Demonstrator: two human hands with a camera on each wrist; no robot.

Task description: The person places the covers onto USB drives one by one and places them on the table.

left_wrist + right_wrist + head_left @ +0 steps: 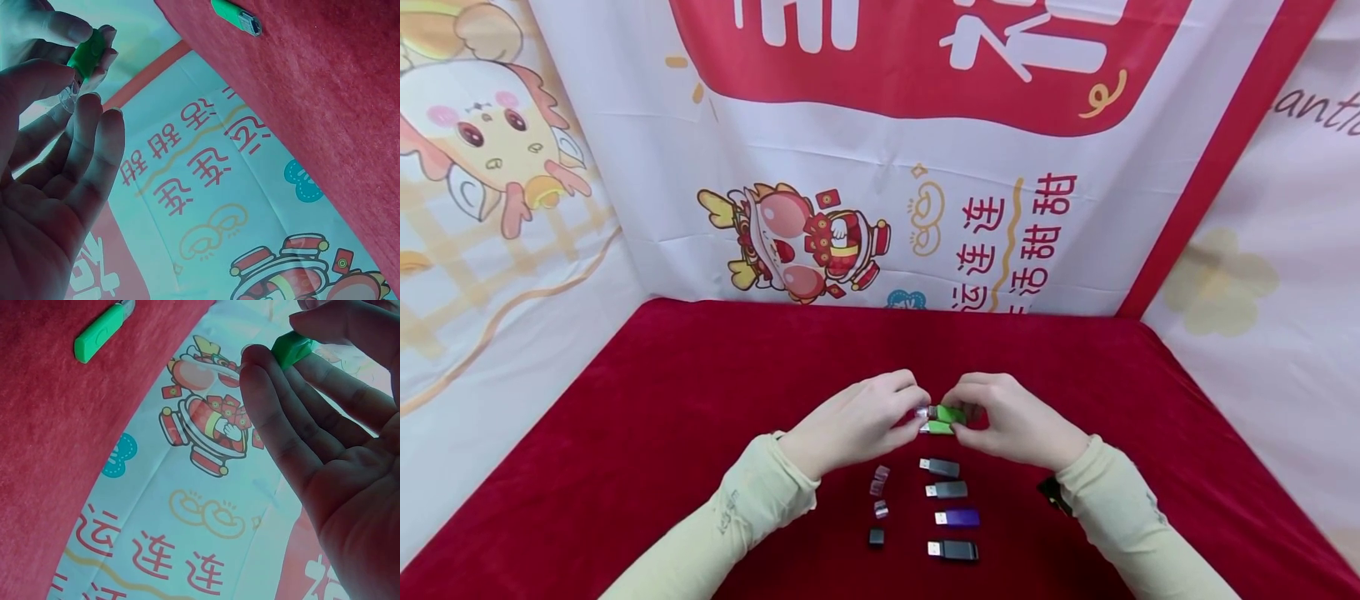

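Observation:
My right hand [1009, 417] pinches a green USB stick [87, 56] between thumb and fingers, its connector end toward the left. At that end my left hand [868, 419] holds a small clear cap [69, 98] in its fingertips; whether the cap is fully over the connector I cannot tell. Both hands are raised above the red cloth. A second green USB stick [100, 334] lies uncapped on the cloth; in the head view it shows just below the held one. In the right wrist view, fingers hide part of the held stick [292, 349].
Nearer me lie two grey USB sticks [946, 489], a purple one [957, 518] and a black one [953, 550] in a column. Left of them are several clear caps [881, 508] and a black cap [876, 537]. A dark object [1055, 493] sits by the right sleeve.

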